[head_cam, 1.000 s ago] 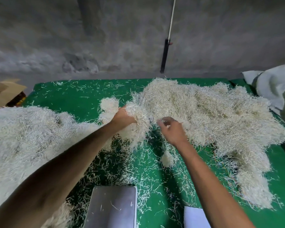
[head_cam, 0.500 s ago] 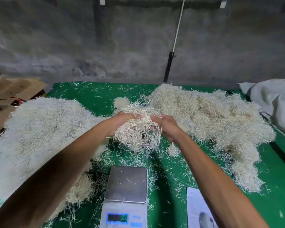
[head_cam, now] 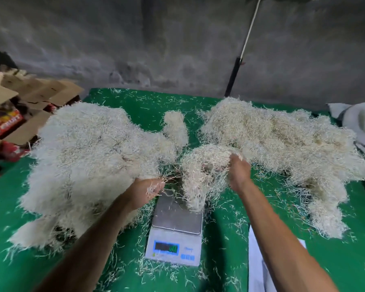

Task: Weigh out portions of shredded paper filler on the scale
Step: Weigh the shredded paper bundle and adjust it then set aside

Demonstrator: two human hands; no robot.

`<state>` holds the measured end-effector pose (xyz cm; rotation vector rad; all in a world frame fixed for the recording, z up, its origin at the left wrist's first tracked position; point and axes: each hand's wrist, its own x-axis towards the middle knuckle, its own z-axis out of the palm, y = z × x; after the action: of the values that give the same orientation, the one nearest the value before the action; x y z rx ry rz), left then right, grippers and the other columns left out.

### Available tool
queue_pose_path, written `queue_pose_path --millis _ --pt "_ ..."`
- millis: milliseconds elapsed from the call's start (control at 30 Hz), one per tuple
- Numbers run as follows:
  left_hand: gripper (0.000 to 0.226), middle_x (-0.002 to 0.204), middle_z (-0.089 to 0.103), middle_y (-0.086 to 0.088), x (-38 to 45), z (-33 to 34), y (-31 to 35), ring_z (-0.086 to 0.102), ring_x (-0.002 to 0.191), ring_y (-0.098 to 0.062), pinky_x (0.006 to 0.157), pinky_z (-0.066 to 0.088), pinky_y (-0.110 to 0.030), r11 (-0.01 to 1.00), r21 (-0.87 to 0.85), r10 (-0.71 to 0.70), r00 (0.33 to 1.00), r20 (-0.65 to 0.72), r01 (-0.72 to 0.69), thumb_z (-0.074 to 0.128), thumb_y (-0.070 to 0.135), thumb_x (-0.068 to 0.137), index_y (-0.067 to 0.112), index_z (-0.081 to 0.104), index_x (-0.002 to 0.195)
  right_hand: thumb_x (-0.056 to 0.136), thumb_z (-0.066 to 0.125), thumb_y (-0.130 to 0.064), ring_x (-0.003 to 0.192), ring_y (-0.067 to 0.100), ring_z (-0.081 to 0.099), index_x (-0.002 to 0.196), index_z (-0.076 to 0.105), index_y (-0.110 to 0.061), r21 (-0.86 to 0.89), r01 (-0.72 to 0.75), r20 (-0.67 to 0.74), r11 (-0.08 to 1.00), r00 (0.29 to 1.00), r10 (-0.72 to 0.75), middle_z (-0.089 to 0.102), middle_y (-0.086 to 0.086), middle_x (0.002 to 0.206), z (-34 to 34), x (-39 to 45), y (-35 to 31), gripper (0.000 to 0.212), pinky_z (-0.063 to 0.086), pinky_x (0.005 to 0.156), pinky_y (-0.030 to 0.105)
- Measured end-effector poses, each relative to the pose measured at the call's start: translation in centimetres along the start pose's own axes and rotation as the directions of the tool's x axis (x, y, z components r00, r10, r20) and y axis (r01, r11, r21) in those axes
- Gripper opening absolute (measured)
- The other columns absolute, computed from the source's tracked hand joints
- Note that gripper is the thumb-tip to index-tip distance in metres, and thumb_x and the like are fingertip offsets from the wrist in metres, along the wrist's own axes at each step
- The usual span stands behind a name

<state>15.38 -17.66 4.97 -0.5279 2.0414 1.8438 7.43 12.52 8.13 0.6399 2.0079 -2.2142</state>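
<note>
A clump of cream shredded paper (head_cam: 200, 171) hangs over the steel plate of a white digital scale (head_cam: 177, 218), with its lower strands reaching the plate. My right hand (head_cam: 238, 171) grips the clump from the right, fingers buried in it. My left hand (head_cam: 148, 189) is just left of the clump, at the edge of the big left pile (head_cam: 93, 157). Loose strands lie across its fingers, and its grip is hidden. A second big pile (head_cam: 282, 140) lies on the right of the green table (head_cam: 139, 102).
Opened cardboard boxes (head_cam: 30, 98) stand off the table's left edge. A white sack (head_cam: 356, 121) lies at the far right. A white sheet (head_cam: 259, 262) lies right of the scale. A pole (head_cam: 233, 79) leans on the grey wall behind. Loose shreds litter the cloth.
Both hands pulled a clump out of the right pile and brought it down toward me onto the scale. My left hand has moved off the clump's left side.
</note>
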Motion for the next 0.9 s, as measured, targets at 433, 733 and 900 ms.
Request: queue_pose_path --millis 433,733,900 --pt "0.013 0.087 0.055 -0.002 -0.8 2.2 -4.8 0.056 0.073 -0.017 0.065 0.053 -0.033 0.981 -0.152 -0.156 0.947 -0.282 0.117 0.061 0.015 0.096 0.018 0.051 0.088 0.100 0.061 -0.037 0.152 0.027 0.028 0.151 0.039 -0.009 0.023 -0.111 0.290 0.994 0.952 0.100 0.034 0.010 0.162 3.7 -3.9 2.1 0.062 0.023 0.123 0.043" --pt "0.025 0.067 0.048 -0.010 -2.5 -2.2 -11.0 0.041 0.050 -0.016 0.046 0.039 -0.024 0.976 0.043 -0.182 0.911 -0.371 0.212 0.068 0.013 0.090 -0.007 0.052 0.090 0.105 0.052 -0.047 0.066 0.020 0.063 0.108 0.068 0.005 -0.683 -0.110 0.091 0.723 0.968 0.233 0.074 0.021 0.095 -1.3 -5.0 11.4 0.055 0.061 0.063 0.035" --pt "0.020 0.058 0.051 -0.003 -3.6 -1.2 -14.0 0.042 0.049 -0.014 0.044 0.036 -0.024 0.976 0.102 -0.125 0.878 -0.462 0.192 0.067 0.005 0.089 0.006 0.054 0.073 0.107 0.048 -0.042 0.081 0.017 0.063 0.133 0.054 0.004 -0.774 -0.042 -0.080 0.632 0.996 -0.032 0.067 0.019 0.112 -3.3 -8.0 15.8 0.053 0.060 0.077 0.036"
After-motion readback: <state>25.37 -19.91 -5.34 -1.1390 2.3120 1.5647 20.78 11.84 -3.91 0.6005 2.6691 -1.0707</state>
